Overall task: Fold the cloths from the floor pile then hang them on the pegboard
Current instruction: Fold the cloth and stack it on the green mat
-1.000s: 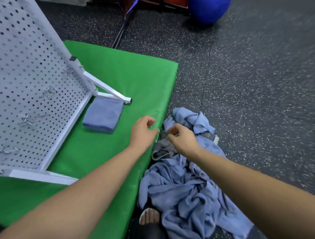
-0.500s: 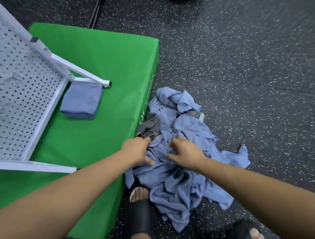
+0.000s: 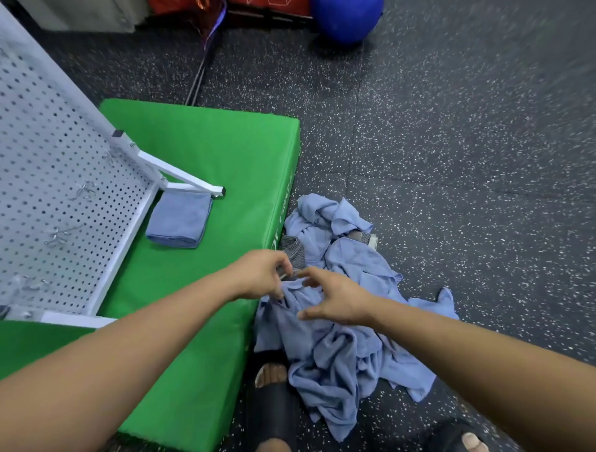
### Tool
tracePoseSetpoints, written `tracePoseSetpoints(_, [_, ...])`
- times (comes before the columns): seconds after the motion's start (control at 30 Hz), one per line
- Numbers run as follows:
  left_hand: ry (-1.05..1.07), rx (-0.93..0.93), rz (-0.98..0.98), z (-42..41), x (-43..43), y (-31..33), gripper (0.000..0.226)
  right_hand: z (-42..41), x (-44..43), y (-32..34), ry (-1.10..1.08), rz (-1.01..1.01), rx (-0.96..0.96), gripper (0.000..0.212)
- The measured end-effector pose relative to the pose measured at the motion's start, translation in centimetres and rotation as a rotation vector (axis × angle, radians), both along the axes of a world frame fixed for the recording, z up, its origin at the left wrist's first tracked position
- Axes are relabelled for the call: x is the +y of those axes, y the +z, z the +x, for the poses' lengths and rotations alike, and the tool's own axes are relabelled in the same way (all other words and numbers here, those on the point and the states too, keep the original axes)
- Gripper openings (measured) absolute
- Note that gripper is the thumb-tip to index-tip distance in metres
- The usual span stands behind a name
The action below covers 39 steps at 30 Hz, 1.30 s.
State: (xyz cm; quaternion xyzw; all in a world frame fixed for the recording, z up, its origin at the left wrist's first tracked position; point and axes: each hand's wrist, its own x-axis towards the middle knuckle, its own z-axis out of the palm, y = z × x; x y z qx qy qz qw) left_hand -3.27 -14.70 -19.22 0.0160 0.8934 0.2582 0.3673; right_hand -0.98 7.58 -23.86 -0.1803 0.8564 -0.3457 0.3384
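Speckled dark floor (image 3: 451, 161), crumpled pale-blue cloth pile (image 3: 338, 355) beside green mat (image 3: 225, 155)

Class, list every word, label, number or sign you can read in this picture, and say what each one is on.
Green mat, side wall: pale lettering, too blurred to read.
Red object at the top edge: white marks, cut off, unreadable.
No other text shows.

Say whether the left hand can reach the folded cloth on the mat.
Probably yes: only bare mat lies between the left hand and the folded cloth, though it seems to pinch a grey cloth.
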Motion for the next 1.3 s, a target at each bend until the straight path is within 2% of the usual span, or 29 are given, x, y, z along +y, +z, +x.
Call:
tracePoseSetpoints(0.1, [0.014, -0.016, 0.091, -0.2, 1.1, 4.3, 0.043, -0.4, -0.2, 3.8, -0.034, -0.02, 0.033, 0.057])
tracePoseSetpoints(0.23, [0.151, 0.05, 0.212, -0.3, 3.0, 10.0, 0.035, -0.1, 0.2, 8.1, -0.076, -0.009, 0.137, 0.027])
tracePoseSetpoints(0.47, [0.339, 0.207, 0.437, -0.5, 6.1, 19.5, 0.032, 0.5, 3.3, 16.6, -0.394, -0.112, 0.308, 0.014])
tracePoseSetpoints(0.73, [0.632, 0.263, 0.944, 1.1, 12.1, 27.7, 0.025, 3.3, 6.5, 28.0, -0.669, -0.407, 0.361, 0.015])
tracePoseSetpoints(0.83, [0.706, 0.255, 1.107, 2.0, 14.1, 29.4, 0.025, 4.8, 7.0, 30.3, -0.796, -0.333, 0.476, 0.026])
tracePoseSetpoints(0.9, [0.748, 0.235, 1.184, 2.8, 15.1, 29.9, 0.032, 5.3, 7.4, 31.3, -0.896, -0.323, 0.532, 0.016])
tracePoseSetpoints(0.97, [0.754, 0.23, 1.204, 3.5, 15.9, 30.0, 0.043, 5.5, 8.0, 32.3, -0.923, -0.298, 0.589, 0.007])
tracePoseSetpoints(1.03, [0.709, 0.233, 1.205, 4.2, 16.2, 30.2, 0.052, 5.6, 8.8, 33.3, -0.921, -0.284, 0.602, 0.008])
tracePoseSetpoints(1.17, [0.495, 0.26, 1.187, 5.0, 15.9, 30.1, 0.064, 5.7, 10.4, 35.4, -0.86, -0.331, 0.607, 0.011])
tracePoseSetpoints(1.3, [0.295, 0.509, 0.897, 5.2, 16.1, 28.8, 0.044, 6.3, 12.0, 37.5, -0.749, -0.377, 0.564, 0.011])
